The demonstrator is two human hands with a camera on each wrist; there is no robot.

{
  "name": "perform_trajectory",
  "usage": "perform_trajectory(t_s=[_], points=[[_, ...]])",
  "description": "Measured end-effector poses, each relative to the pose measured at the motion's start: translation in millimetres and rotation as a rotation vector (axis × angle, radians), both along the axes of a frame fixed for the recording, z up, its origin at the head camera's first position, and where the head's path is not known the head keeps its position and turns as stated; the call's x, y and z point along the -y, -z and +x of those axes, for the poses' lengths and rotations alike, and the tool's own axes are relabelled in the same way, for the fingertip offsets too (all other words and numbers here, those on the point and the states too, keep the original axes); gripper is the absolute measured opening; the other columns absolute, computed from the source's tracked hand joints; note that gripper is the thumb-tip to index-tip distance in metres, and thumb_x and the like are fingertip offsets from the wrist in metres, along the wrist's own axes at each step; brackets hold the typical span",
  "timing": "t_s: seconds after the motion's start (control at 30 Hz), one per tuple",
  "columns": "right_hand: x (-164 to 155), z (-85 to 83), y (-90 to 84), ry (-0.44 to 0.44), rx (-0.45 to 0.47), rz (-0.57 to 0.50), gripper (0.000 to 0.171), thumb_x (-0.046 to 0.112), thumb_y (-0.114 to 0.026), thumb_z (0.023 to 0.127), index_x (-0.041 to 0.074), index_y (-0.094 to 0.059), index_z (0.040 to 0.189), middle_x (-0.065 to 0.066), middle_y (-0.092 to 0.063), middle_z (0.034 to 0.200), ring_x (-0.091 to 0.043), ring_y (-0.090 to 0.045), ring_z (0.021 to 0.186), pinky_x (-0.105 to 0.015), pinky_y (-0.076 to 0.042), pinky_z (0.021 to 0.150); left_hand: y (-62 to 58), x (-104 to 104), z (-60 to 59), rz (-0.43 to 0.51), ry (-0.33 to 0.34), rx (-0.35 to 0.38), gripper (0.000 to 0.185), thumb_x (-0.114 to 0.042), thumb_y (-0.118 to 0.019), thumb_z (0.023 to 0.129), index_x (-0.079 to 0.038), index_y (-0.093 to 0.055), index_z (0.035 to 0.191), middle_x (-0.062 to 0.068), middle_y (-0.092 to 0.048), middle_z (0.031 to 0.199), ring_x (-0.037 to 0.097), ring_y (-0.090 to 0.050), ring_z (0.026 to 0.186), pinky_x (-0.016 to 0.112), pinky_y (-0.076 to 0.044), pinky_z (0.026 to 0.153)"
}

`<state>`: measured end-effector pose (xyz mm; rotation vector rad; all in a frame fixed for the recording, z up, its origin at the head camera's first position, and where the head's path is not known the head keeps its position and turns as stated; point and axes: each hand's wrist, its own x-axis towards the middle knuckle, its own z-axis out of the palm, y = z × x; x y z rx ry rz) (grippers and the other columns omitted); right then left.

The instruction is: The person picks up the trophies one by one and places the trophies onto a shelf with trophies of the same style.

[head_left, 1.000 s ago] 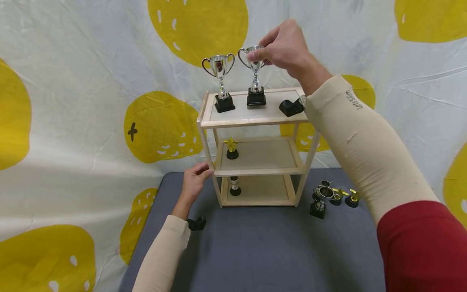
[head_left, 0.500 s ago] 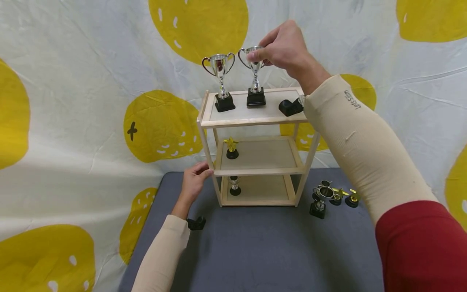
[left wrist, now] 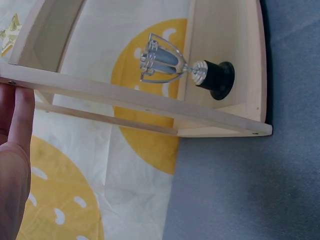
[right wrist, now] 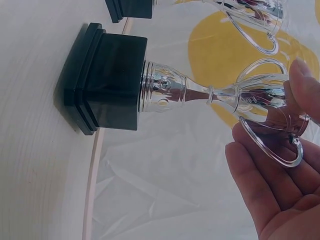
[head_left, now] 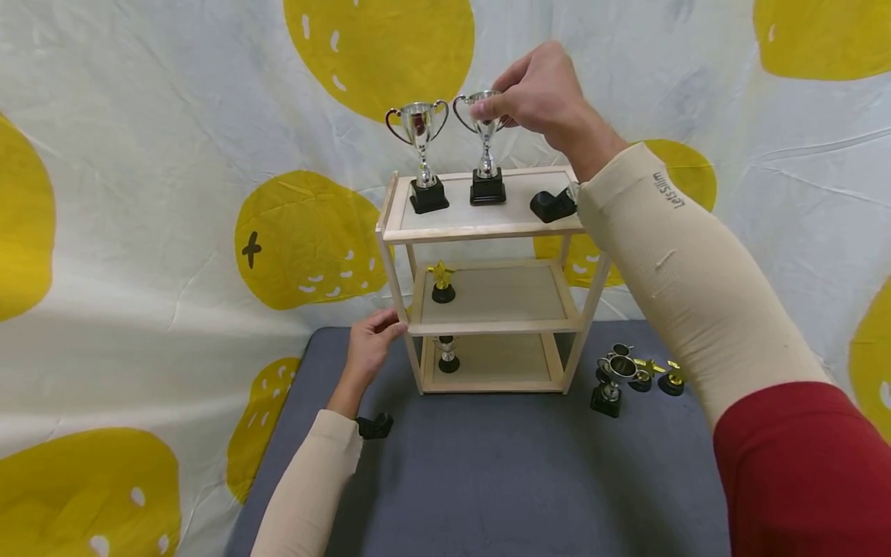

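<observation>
My right hand pinches the cup of a silver two-handled trophy between thumb and fingers. In the right wrist view, the black square base stands upright on the top board of a wooden three-tier shelf. A matching silver trophy stands just to its left. Lower down, my left hand holds the shelf's left front post at the middle tier, thumb in front. Its fingers touch the post in the left wrist view.
A gold star trophy stands on the middle tier's left. Below it is a small silver cup trophy. Right of the shelf, silver cups and gold star trophies stand on the grey surface. A patterned cloth hangs behind.
My right hand and the trophy it holds have shifted very slightly left and toward the front of the top board. The left hand stays on the post.
</observation>
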<state>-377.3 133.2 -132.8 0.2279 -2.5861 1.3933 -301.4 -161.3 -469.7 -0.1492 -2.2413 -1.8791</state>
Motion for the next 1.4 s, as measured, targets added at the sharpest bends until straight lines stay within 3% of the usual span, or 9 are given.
perform_trajectory(t_s=[1.07,1.4], points=[[-2.9,2.2,2.9,-0.015,-0.014,-0.016,0.057,0.031,-0.09,0.082,0.004,-0.073,0.13,0.01,-0.067,0.092,-0.012,-0.066,0.086,-0.033,-0.058,0.1,-3.0,-1.0,1.1,0.011,0.022,0.0,0.031,-0.005,-0.075,0.095,0.005,-0.073,0.125,0.022,-0.068,0.124,0.003,-0.065,0.093,0.014,-0.056,0.082],[-6.0,1.0,3.9,-0.095,0.017,-0.083,0.057,0.025,-0.089,0.084,0.002,-0.069,0.131,0.005,-0.066,0.099,-0.016,-0.065,0.087,-0.034,-0.057,0.102,-4.7,-0.9,1.1,0.007,0.024,-0.004,0.031,-0.005,-0.074,0.095,0.004,-0.074,0.125,0.023,-0.069,0.123,0.002,-0.065,0.093,0.014,-0.056,0.082]])
